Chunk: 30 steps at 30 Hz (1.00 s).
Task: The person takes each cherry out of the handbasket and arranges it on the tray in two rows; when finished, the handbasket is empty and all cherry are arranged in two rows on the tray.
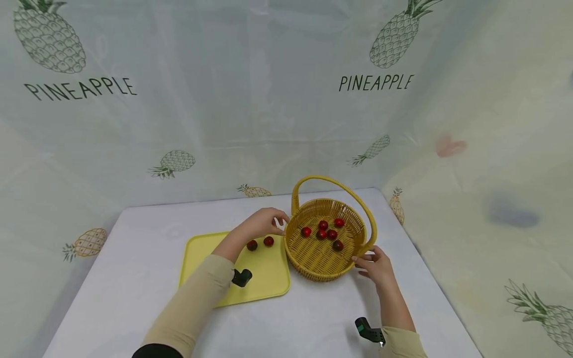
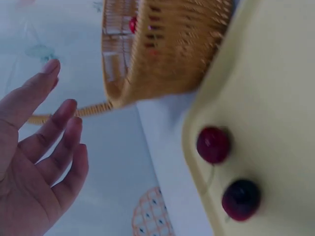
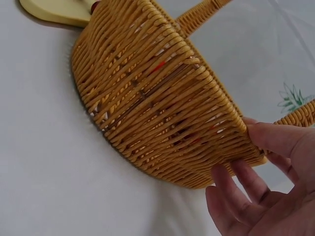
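A round yellow wicker basket (image 1: 318, 263) with an arched handle (image 1: 329, 180) stands on the table, holding several dark red cherries (image 1: 323, 224). At its right side, my right hand (image 1: 376, 266) pinches the rim near the handle's base, thumb on the rim (image 3: 270, 137) and fingers against the woven wall. My left hand (image 1: 264, 222) is by the basket's left rim, its fingers (image 2: 64, 115) loosely bent and holding nothing, overlapping the handle in the left wrist view. Two cherries (image 2: 213, 145) lie on a yellow tray (image 1: 268, 283), partly hidden under my left forearm.
The tray's right edge lies close beside the basket on the white table (image 1: 147, 248). A pale curtain printed with pineapples (image 1: 176, 160) hangs behind the table and along its right side.
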Each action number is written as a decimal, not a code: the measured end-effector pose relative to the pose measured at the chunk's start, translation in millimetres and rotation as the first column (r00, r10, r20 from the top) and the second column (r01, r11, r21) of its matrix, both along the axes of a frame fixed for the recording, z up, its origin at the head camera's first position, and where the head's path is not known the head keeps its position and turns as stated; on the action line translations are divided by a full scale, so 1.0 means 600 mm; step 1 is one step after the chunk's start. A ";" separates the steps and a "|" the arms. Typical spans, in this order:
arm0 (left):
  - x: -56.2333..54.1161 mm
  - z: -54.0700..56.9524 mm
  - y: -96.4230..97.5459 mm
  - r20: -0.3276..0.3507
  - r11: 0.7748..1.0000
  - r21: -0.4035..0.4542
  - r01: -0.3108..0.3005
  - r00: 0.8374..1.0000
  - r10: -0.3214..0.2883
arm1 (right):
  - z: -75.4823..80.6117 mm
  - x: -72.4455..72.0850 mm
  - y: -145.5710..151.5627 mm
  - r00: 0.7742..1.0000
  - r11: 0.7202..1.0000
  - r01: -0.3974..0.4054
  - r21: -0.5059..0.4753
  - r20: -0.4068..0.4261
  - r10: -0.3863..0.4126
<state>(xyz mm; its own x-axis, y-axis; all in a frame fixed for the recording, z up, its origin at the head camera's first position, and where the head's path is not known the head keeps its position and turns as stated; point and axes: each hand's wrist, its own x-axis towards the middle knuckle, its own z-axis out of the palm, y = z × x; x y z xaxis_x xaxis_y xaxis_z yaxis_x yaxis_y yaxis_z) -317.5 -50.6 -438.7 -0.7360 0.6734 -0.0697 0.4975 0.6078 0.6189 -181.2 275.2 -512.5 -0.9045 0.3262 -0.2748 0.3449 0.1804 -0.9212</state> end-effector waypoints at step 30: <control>-0.028 -0.056 0.133 0.162 0.992 -0.115 0.042 0.987 -0.023 | 0.007 -0.002 -0.003 0.999 0.985 0.039 -0.170 0.003 -0.039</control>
